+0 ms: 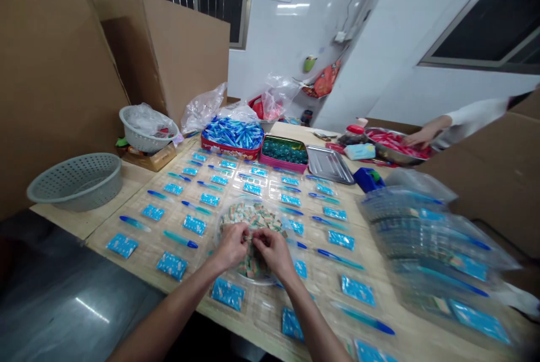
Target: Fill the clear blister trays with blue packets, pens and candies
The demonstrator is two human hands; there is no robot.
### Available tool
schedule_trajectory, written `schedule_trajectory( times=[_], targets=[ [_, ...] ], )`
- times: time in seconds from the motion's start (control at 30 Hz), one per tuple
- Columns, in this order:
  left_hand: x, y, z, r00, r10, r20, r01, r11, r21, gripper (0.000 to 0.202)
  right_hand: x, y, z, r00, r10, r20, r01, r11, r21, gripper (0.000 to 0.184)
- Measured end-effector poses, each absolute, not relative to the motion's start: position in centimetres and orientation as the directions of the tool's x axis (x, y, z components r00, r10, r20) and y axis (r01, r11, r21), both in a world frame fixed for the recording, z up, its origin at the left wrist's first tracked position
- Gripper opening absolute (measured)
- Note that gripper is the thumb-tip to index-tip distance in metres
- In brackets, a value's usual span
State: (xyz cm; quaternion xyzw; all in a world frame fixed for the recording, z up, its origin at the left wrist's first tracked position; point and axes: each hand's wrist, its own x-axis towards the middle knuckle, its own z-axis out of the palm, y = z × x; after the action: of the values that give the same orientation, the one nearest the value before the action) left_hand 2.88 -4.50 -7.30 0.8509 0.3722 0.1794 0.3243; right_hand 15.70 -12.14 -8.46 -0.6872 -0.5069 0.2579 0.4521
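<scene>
A clear round bowl (225,210) full of small striped blocks (264,218), green, cream and orange, stands in front of me. Over it my left hand (233,245) and my right hand (272,249) meet, fingertips pinched together. A small striped block seems to be between them, partly hidden by the fingers. Around the bowl, clear plastic trays lie in rows. Many hold a blue-and-turquoise pen (180,239) and a blue patterned packet (194,225). One packet (228,293) lies just below my left hand.
Behind the trays stand a tin of blue pens (232,135), a box of dark teal pieces (283,151) and a metal tray (329,165). Filled trays are stacked (434,244) at right. Grey baskets (78,182) stand left. A co-worker's hand (426,132) reaches into a metal bowl (382,153).
</scene>
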Motion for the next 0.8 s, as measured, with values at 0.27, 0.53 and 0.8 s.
schedule_trajectory(
  times=[0.27, 0.53, 0.8],
  targets=[
    [3.35, -4.56, -6.95, 0.658, 0.749, 0.081, 0.483, -0.502, 0.718, 0.020, 15.74, -12.83, -7.85, 0.327, 0.923, 0.203, 0.619, -0.047, -0.784, 0.018],
    [3.62, -4.56, -7.71, 0.680, 0.730, 0.069, 0.463, -0.500, 0.732, 0.022, 16.09, -12.85, -8.30, 0.378, 0.912, 0.159, 0.540, -0.078, -0.838, 0.012],
    [3.62, -4.80, -7.16, 0.686, 0.723, 0.085, 0.468, -0.527, 0.709, 0.019, 15.86, -13.02, -8.21, 0.370, 0.909, 0.189, 0.463, -0.004, -0.886, 0.015]
  ],
)
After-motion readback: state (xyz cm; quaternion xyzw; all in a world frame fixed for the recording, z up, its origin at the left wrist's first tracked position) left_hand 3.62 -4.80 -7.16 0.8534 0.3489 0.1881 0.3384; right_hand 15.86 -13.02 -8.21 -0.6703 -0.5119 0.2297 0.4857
